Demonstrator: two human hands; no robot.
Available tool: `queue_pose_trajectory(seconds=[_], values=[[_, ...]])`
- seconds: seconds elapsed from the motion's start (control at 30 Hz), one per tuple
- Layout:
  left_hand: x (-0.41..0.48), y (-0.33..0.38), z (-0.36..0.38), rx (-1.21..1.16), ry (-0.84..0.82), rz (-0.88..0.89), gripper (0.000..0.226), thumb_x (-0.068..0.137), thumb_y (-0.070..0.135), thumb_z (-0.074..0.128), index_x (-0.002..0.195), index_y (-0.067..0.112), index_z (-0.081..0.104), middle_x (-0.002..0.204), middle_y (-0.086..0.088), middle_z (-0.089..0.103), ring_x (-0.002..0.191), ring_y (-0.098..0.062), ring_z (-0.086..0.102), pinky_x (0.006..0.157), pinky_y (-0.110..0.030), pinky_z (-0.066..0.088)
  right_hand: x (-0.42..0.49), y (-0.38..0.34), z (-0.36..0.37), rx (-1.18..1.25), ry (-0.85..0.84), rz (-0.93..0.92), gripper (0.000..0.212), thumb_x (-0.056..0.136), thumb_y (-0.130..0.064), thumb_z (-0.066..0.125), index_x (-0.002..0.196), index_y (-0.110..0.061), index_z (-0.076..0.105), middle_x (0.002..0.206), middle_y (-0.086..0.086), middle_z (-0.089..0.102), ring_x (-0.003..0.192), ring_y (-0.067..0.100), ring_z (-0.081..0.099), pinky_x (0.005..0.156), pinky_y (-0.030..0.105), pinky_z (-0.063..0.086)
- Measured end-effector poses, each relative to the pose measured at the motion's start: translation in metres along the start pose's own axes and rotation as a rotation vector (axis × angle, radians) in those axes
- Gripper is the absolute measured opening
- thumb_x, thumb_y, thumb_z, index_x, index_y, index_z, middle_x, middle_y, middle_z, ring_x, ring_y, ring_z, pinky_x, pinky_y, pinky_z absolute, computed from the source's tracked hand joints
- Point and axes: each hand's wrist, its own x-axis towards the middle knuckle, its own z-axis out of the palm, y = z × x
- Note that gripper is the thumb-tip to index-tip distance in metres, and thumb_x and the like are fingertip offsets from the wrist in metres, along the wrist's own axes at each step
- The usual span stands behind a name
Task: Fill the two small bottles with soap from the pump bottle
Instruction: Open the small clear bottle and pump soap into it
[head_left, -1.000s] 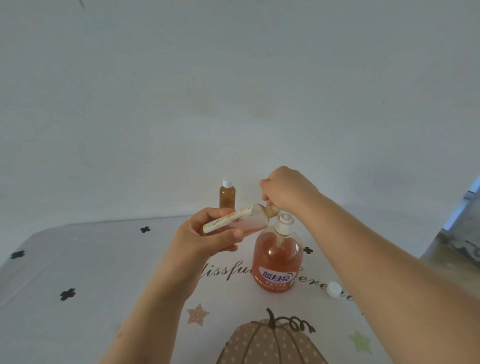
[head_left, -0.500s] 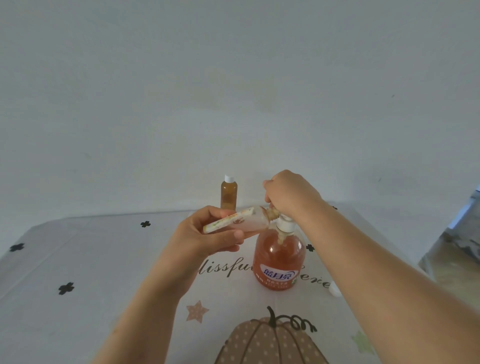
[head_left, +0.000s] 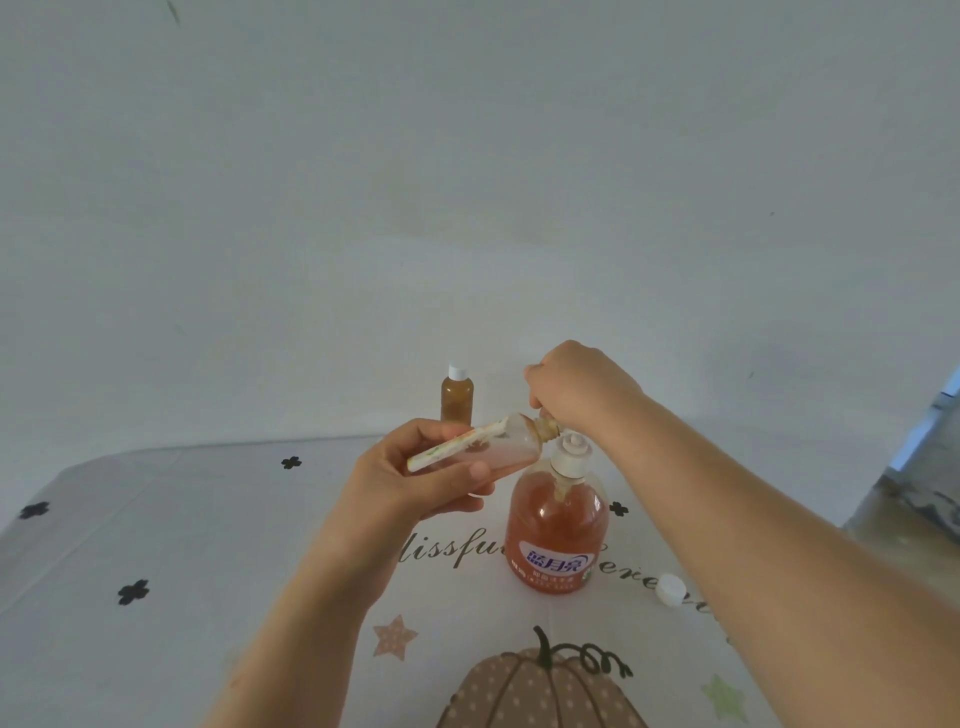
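My left hand grips the open small bottle at the centre of the frame. It is tilted almost flat, with its neck pushed up under my right hand. That hand is curled over the head of the pump bottle, which stands just right of centre on the tablecloth. The spout is hidden beneath my fingers, so I cannot tell whether it sits inside the neck or only against it.

If the neck slips off the spout as I press, I expect soap to run over my fingers and onto the cloth. Held this flat, the little soap pooled inside could creep back out of the mouth. Nothing steadies the pump bottle's base, so an off-centre push might rock or tip it.

I count two small bottles: the one in my grip, and a capped small bottle that looks full, standing upright behind it, just above my left hand. There is one pump bottle. One loose white cap lies to its lower right, beside my right forearm.
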Motion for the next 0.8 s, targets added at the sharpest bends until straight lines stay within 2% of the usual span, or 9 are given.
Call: queue_pose_trajectory(seconds=[0.27,0.5,0.7,0.8], values=[[0.003,-0.002,-0.003,0.006,-0.021,-0.047,0.035,0.065,0.010,0.079,0.097,0.005,0.067,0.094,-0.017,0.074,0.079,-0.030,0.072,0.071,-0.031,0.059,0.004,0.005,0.008,0.029,-0.008,0.013,0.028,0.089,-0.014,0.046,0.096,-0.010,0.072,0.089,0.007,0.076,0.072,0.025,0.065,0.068,0.030,0.046],[0.004,-0.005,-0.005,-0.009,-0.028,-0.076,0.030,0.065,0.009,0.079,0.093,0.009,0.069,0.092,-0.016,0.074,0.077,-0.030,0.071,0.069,-0.030,0.059,0.008,0.008,0.016,0.045,-0.021,0.024,0.027,0.087,-0.015,0.047,0.096,-0.012,0.073,0.092,0.006,0.074,0.085,0.027,0.067,0.076,0.033,0.050],[0.001,-0.003,-0.002,-0.038,-0.049,-0.064,0.027,0.061,0.014,0.085,0.085,0.017,0.074,0.094,-0.015,0.073,0.079,-0.030,0.072,0.071,-0.031,0.059,-0.001,0.003,0.006,0.015,-0.009,0.000,0.025,0.088,-0.013,0.047,0.096,-0.010,0.071,0.089,0.007,0.075,0.070,0.024,0.061,0.063,0.028,0.042],[-0.001,-0.001,0.000,-0.048,-0.049,-0.051,0.024,0.063,0.013,0.082,0.085,0.017,0.074,0.094,-0.017,0.073,0.080,-0.029,0.071,0.071,-0.031,0.058,-0.003,-0.001,-0.001,-0.024,-0.005,-0.006,0.023,0.089,-0.013,0.047,0.093,-0.010,0.070,0.091,0.005,0.075,0.070,0.023,0.061,0.062,0.027,0.040]])
